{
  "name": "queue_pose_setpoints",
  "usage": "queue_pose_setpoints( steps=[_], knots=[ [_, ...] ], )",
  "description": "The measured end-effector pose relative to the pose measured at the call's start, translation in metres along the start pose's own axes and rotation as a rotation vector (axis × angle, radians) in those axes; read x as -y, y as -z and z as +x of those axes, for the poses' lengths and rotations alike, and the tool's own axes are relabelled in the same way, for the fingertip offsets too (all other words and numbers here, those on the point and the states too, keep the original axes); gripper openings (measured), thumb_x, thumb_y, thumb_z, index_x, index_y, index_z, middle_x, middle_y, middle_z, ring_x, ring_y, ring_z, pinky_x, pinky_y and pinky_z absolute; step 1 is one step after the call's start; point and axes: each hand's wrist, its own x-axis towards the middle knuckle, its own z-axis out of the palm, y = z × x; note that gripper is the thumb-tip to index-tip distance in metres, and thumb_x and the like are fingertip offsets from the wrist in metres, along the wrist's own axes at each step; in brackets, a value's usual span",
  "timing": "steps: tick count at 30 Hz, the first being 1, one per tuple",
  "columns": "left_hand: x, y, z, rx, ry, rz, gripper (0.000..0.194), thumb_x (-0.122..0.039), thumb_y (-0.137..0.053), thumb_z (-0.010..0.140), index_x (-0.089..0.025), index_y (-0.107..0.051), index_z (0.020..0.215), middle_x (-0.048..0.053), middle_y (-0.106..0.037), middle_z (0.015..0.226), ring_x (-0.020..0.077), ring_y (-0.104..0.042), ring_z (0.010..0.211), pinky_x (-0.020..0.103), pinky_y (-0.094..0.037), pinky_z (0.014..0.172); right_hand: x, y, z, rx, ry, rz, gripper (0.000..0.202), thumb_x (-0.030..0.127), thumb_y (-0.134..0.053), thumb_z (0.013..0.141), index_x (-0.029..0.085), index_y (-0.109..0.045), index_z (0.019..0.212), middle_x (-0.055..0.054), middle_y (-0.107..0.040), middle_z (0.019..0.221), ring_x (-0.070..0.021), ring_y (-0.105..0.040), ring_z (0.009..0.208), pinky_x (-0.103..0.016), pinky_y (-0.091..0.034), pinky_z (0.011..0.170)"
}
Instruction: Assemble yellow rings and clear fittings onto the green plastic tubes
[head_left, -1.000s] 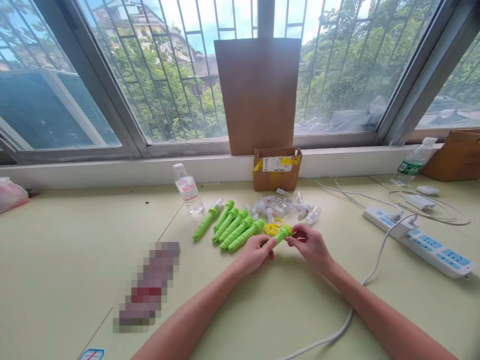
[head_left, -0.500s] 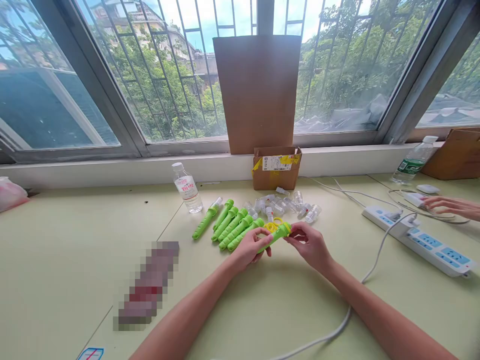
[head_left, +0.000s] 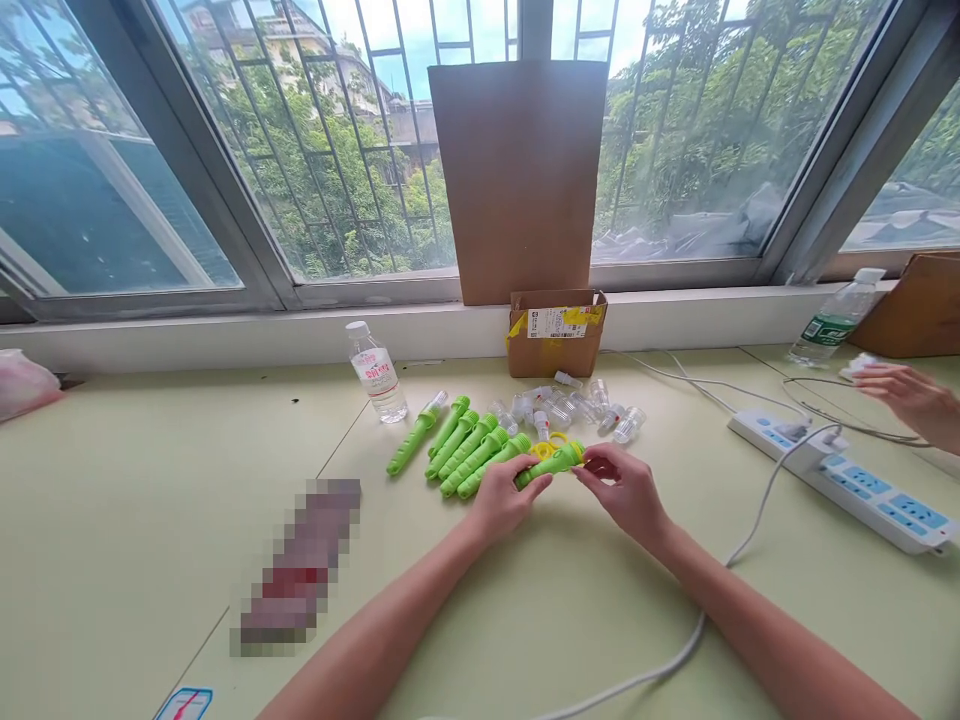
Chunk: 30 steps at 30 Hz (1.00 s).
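My left hand (head_left: 504,495) grips a green ridged tube (head_left: 553,464), which lies nearly level above the table. At the tube's right end, the fingertips of my right hand (head_left: 616,482) pinch a yellow ring at its collar. More yellow rings (head_left: 541,449) lie just behind. Several green tubes (head_left: 472,460) rest side by side left of my hands, and the leftmost tube (head_left: 412,440) has a clear tip. Clear plastic caps and small white parts (head_left: 559,408) are scattered behind the yellow rings.
A cardboard box (head_left: 555,350) stands at the back below a brown board (head_left: 521,180). One water bottle (head_left: 377,375) is at left, another (head_left: 832,325) at right. A power strip (head_left: 855,485) and cables lie right. Another person's hand (head_left: 911,400) holds a white object. A pixelated item (head_left: 304,565) lies left.
The green tube has tilted closer to level in my left hand. At the right, the other person's hand has risen from the cables with a white object. The view has shifted slightly.
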Motion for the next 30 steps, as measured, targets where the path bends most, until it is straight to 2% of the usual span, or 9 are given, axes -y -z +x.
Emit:
queue_pose_setpoints(
  steps=[3, 7, 13, 18, 22, 26, 30],
  knots=[
    [0.002, -0.001, -0.001, 0.017, 0.012, 0.054, 0.032, -0.043, -0.055, 0.082, -0.016, -0.067, 0.095, 0.002, -0.068, 0.081, 0.0136, -0.056, 0.066, 0.024, -0.042, 0.062, -0.002, 0.000, 0.001, 0.039, -0.066, 0.009, 0.018, 0.033, -0.066, 0.078, 0.019, -0.057, 0.084, -0.003, -0.063, 0.075, -0.0173, -0.065, 0.062, -0.033, -0.058, 0.059],
    [0.003, 0.000, -0.001, 0.055, 0.071, 0.019, 0.036, -0.046, -0.053, 0.083, -0.015, -0.067, 0.095, 0.002, -0.066, 0.073, 0.0129, -0.055, 0.060, 0.023, -0.040, 0.057, -0.002, 0.001, 0.003, 0.084, -0.098, 0.014, 0.022, 0.037, -0.066, 0.077, 0.019, -0.056, 0.084, -0.003, -0.063, 0.075, -0.0176, -0.065, 0.063, -0.033, -0.059, 0.058],
    [-0.002, 0.003, 0.001, 0.102, 0.149, -0.093, 0.037, -0.049, -0.053, 0.082, -0.015, -0.067, 0.088, 0.000, -0.060, 0.059, 0.0112, -0.051, 0.053, 0.021, -0.037, 0.051, 0.001, 0.001, 0.004, 0.092, -0.076, -0.027, 0.024, 0.039, -0.065, 0.077, 0.020, -0.055, 0.087, -0.004, -0.063, 0.079, -0.0176, -0.065, 0.064, -0.033, -0.059, 0.056],
    [-0.004, 0.008, 0.003, 0.179, 0.250, -0.167, 0.041, -0.053, -0.051, 0.081, -0.015, -0.065, 0.085, -0.001, -0.058, 0.055, 0.0074, -0.042, 0.041, 0.020, -0.030, 0.042, 0.000, 0.000, 0.002, 0.112, -0.045, -0.035, 0.027, 0.038, -0.067, 0.076, 0.021, -0.053, 0.091, -0.003, -0.064, 0.080, -0.0174, -0.065, 0.064, -0.034, -0.059, 0.058],
    [-0.005, 0.010, 0.004, 0.227, 0.306, -0.214, 0.043, -0.056, -0.050, 0.081, -0.015, -0.062, 0.088, -0.002, -0.056, 0.054, 0.0062, -0.039, 0.036, 0.020, -0.027, 0.038, 0.001, -0.002, 0.001, 0.061, -0.038, -0.027, 0.023, 0.040, -0.064, 0.079, 0.021, -0.054, 0.087, -0.004, -0.065, 0.078, -0.0181, -0.065, 0.064, -0.035, -0.059, 0.059],
    [-0.005, 0.010, 0.003, 0.240, 0.272, -0.200, 0.041, -0.054, -0.047, 0.083, -0.016, -0.060, 0.091, -0.002, -0.058, 0.057, 0.0060, -0.039, 0.035, 0.020, -0.028, 0.038, 0.004, -0.002, 0.001, 0.043, -0.027, -0.003, 0.023, 0.041, -0.064, 0.079, 0.021, -0.055, 0.085, -0.003, -0.065, 0.073, -0.0195, -0.066, 0.064, -0.036, -0.059, 0.063],
    [-0.003, 0.007, 0.001, 0.150, 0.150, -0.128, 0.041, -0.047, -0.065, 0.073, -0.018, -0.055, 0.101, -0.001, -0.062, 0.068, 0.0118, -0.054, 0.053, 0.022, -0.039, 0.049, 0.003, -0.002, 0.000, 0.025, -0.023, 0.011, 0.023, 0.042, -0.064, 0.079, 0.021, -0.056, 0.085, -0.004, -0.066, 0.075, -0.0201, -0.066, 0.065, -0.037, -0.058, 0.065]
  ],
)
